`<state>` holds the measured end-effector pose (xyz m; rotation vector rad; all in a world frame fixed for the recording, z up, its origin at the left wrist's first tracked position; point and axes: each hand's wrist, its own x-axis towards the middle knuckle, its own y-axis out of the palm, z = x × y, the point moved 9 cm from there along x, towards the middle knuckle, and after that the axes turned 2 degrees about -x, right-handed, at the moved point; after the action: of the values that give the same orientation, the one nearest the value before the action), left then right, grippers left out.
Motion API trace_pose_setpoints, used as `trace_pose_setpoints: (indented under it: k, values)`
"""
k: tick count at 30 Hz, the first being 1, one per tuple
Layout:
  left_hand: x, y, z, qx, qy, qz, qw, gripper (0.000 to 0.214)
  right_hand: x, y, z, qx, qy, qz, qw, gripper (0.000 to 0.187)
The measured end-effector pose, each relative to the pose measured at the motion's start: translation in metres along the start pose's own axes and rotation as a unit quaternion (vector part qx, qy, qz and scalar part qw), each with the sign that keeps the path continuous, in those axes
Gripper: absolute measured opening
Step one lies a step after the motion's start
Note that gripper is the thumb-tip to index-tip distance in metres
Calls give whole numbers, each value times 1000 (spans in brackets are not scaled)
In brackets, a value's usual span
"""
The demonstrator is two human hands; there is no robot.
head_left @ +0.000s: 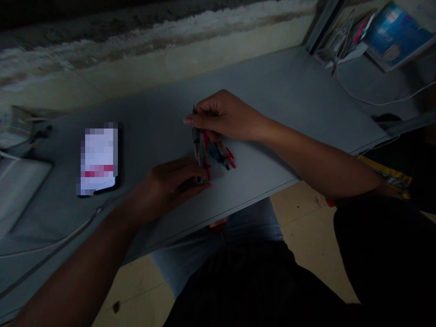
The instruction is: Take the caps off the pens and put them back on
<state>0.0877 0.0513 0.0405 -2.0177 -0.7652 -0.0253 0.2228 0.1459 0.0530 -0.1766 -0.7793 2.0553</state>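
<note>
Gripping from both ends: right hand [223,117] closed on the top of a couple of pens [198,145], left hand [170,186] closed on the bottom, probably keeping them lined up, right over the gray desk [279,91], red-and-blue bits [221,155] just beside them.

The right hand [226,116] and left hand [166,186] hold red-trimmed pens [199,145] on a grey desk [272,91] near a phone [98,161].

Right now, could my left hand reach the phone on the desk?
Probably yes: your left hand is close beside the phone, with nothing standing between them on the gray desk. It would likely have to let go of the pens first.
</note>
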Motion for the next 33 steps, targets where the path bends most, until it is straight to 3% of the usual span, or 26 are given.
trace_pose_setpoints:
  k: [6, 12, 25, 33]
  values:
    - [0, 2, 4, -22, -24, 6, 999, 17, 0, 1, -3, -27, -7, 5, 1000, 46]
    - [1, 1, 3, -10, -18, 3, 1000, 7, -1, 0, 1, -31, -17, 6, 999, 46]
    - [0, 6, 9, -23, -38, 12, 999, 23, 1, 1, -6, -25, -11, -2, 1000, 46]
    - [2, 1, 4, -20, -32, 6, 999, 11, -1, -2, 0, -54, -9, -5, 998, 47]
